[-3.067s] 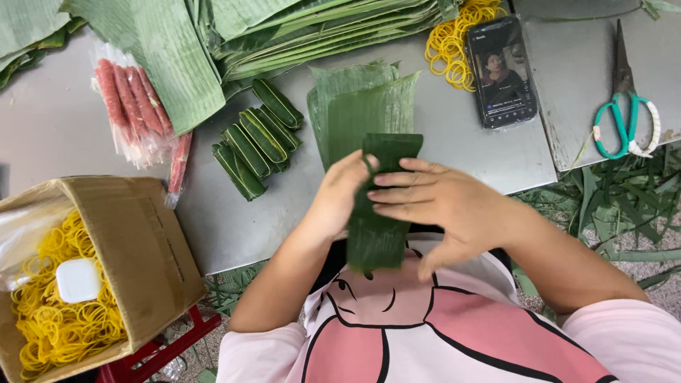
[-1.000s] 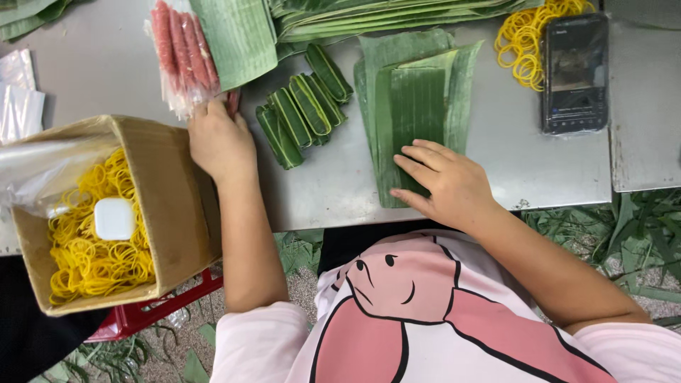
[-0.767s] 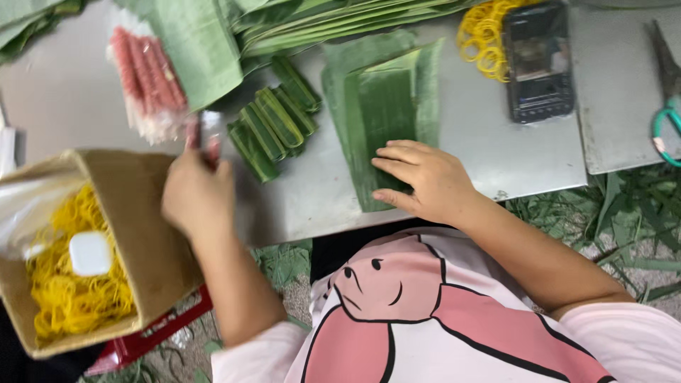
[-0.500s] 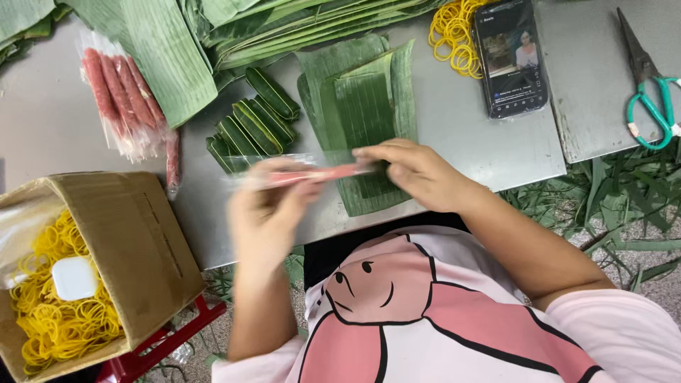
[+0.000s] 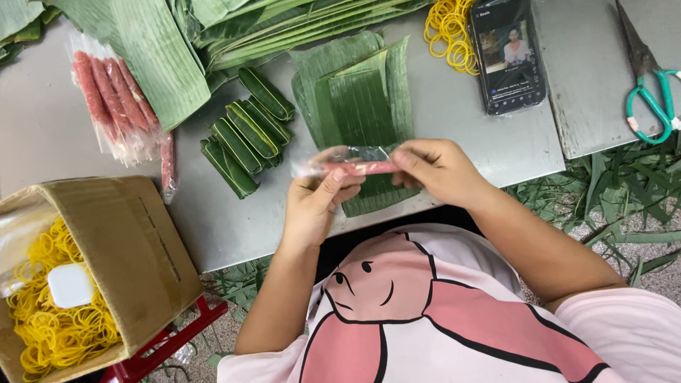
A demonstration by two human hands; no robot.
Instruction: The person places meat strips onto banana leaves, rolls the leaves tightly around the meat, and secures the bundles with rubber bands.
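Both hands at frame centre: left hand (image 5: pixel 316 202) and right hand (image 5: pixel 433 167) each pinch 1 end of a plastic-wrapped pink sausage (image 5: pixel 355 167), held level above the stacked banana leaves (image 5: pixel 358 106).

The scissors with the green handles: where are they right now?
In the head view the scissors lie at the far right on a grey board, right of the phone, away from both hands.

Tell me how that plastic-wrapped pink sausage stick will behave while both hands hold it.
The sausage stick spans straight between left hand and right hand, so it is probably fairly stiff. Its glossy clear wrapper looks slippery. Being slim and round, it would likely roll if dropped on the grey table.
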